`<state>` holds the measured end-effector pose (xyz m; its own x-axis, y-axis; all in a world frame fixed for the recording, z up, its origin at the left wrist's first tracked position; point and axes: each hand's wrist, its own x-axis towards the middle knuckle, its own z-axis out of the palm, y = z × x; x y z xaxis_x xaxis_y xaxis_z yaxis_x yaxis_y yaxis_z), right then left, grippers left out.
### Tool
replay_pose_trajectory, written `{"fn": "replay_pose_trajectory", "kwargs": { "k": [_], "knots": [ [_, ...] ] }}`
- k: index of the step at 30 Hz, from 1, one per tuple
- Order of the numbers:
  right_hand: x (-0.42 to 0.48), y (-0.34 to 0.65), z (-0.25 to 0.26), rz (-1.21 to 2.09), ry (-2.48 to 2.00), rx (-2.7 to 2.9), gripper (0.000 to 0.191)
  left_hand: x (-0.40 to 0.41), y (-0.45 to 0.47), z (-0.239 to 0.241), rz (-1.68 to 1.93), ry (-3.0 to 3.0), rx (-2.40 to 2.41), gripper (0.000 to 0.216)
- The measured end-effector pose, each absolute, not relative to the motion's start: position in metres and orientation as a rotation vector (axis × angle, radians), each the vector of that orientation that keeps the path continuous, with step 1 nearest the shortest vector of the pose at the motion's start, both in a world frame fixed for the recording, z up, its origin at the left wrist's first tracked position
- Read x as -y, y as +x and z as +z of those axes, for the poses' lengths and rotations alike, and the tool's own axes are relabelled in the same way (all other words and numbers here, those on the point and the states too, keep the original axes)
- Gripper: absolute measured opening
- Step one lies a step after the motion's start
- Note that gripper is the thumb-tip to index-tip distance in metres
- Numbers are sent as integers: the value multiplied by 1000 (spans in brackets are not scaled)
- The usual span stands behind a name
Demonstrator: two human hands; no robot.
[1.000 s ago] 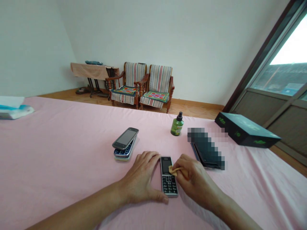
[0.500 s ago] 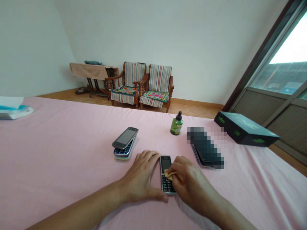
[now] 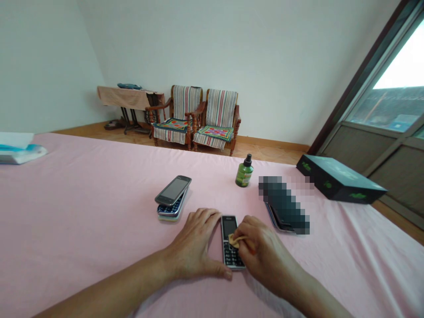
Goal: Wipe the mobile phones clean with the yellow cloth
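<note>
A black keypad phone [image 3: 229,226] with a silver edge lies face up on the pink cloth. My left hand [image 3: 194,248] holds it in place, fingertips at its top left corner and thumb at its bottom edge. Pinched in my right hand [image 3: 261,249] is a small yellow wiping cloth [image 3: 233,241], pressed on the phone between screen and keys. That hand covers part of the phone's right side. To the left, a grey touchscreen phone [image 3: 173,190] rests tilted on top of a blue keypad phone [image 3: 169,209] and a pale item beneath.
Beyond the phone stands a green spray bottle [image 3: 244,173]. A dark, pixelated stack [image 3: 285,205] lies at right, with a black box [image 3: 341,179] behind it. A white and blue packet [image 3: 20,150] sits far left. Two wooden chairs [image 3: 217,115] are past the table edge.
My right hand and the yellow cloth have shifted very slightly to the right over the phone. My left hand stays in the same place.
</note>
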<state>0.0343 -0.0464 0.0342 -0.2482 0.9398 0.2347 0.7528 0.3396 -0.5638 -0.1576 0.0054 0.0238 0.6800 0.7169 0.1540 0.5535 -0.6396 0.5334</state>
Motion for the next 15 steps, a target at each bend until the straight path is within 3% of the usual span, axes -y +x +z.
{"fn": "replay_pose_trajectory", "kwargs": {
  "k": [7,15],
  "knots": [
    [50,24,35,533,-1327,2197,24,-6,-158,24,510,2458,-950,92],
    [46,43,40,468,-1601,2157,19,-6,-158,24,472,2462,-984,97]
  ]
}}
